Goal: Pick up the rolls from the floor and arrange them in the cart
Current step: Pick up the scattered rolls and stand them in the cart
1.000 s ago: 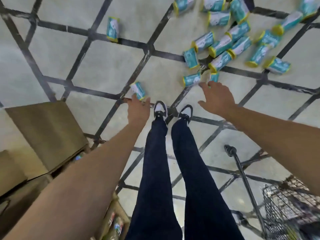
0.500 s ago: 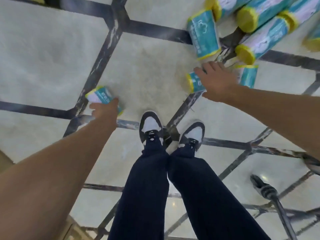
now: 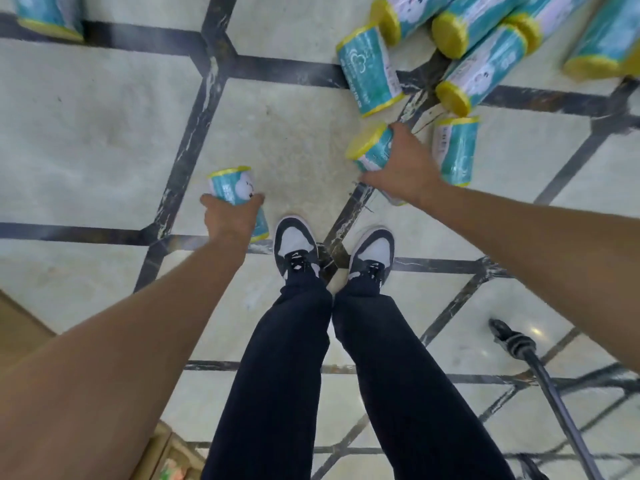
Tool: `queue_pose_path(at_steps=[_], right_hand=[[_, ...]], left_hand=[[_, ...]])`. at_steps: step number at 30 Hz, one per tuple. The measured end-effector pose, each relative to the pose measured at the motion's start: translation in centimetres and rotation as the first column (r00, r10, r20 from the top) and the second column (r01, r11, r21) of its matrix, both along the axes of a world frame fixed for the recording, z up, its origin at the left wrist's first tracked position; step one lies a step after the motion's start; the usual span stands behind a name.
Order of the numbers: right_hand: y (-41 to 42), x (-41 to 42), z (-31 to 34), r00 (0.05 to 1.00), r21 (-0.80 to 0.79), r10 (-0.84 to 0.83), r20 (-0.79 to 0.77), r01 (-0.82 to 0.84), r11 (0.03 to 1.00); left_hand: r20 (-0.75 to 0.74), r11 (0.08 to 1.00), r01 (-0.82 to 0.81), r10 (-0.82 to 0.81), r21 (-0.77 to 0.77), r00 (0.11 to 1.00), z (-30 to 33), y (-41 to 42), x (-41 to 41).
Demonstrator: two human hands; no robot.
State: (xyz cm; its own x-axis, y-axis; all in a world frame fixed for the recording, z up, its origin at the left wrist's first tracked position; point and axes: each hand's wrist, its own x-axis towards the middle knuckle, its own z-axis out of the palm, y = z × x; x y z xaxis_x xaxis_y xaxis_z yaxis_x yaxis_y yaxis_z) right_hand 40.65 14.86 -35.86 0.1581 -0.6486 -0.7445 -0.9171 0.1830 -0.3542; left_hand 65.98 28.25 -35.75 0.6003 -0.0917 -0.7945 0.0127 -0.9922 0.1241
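Teal rolls with yellow ends lie on the tiled floor. My left hand (image 3: pixel 231 216) grips one roll (image 3: pixel 232 184) just left of my shoes. My right hand (image 3: pixel 406 168) wraps around another roll (image 3: pixel 370 147) right of centre. A third roll (image 3: pixel 455 150) lies just beyond my right hand. One more roll (image 3: pixel 369 69) rests above it, and several rolls (image 3: pixel 485 64) are piled at the top right. A lone roll (image 3: pixel 45 12) sits at the top left. Only the cart's black handle bar (image 3: pixel 533 362) shows at the lower right.
My legs in dark trousers and black-and-white shoes (image 3: pixel 296 249) stand in the middle. A cardboard box (image 3: pixel 20 327) edges in at the left, with another box corner (image 3: pixel 162 455) at the bottom. Dark grout lines cross the pale floor (image 3: pixel 104 140).
I have bent lower, so the floor looks closer. My left hand has closed around its roll and tipped it up. My right hand has closed on the roll it was reaching for.
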Motion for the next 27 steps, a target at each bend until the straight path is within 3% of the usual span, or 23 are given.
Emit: queue_pose_path(at_steps=[2,4,10,18,23,27], right_hand=[[0.4,-0.3,5.4,0.946,0.114,-0.309,0.094,0.298,0.948],[0.8,-1.0,11.7,0.851,0.210,-0.506,0.142,0.474,0.855],[0.4,-4.8,34.1,0.539,0.297,-0.795,0.277,0.739,0.605],[6.6,-10.5,61.0,0.313,0.342,-0.803,0.508,0.782,0.521],[14.7,-14.6,70.7,0.127,0.343,-0.784,0.608,0.848,0.404],[23.4,-19.0,75.2,0.040,0.308,-0.762,0.647,0.900,0.308]], left_hand=[[-0.063,0.997,0.063,-0.066,-0.041,0.996,4.9,-2.2,-2.2],[-0.126,0.994,0.079,-0.089,-0.081,0.988,10.9,-4.1,-3.9],[-0.223,0.967,0.098,-0.152,-0.235,0.963,31.9,-7.1,-7.3],[-0.242,0.902,0.145,-0.260,-0.407,0.935,56.8,-3.0,-11.1],[-0.215,0.810,0.276,-0.435,-0.518,0.874,65.9,1.2,-14.7],[-0.199,0.713,0.374,-0.580,-0.593,0.790,70.9,5.0,-19.6]])
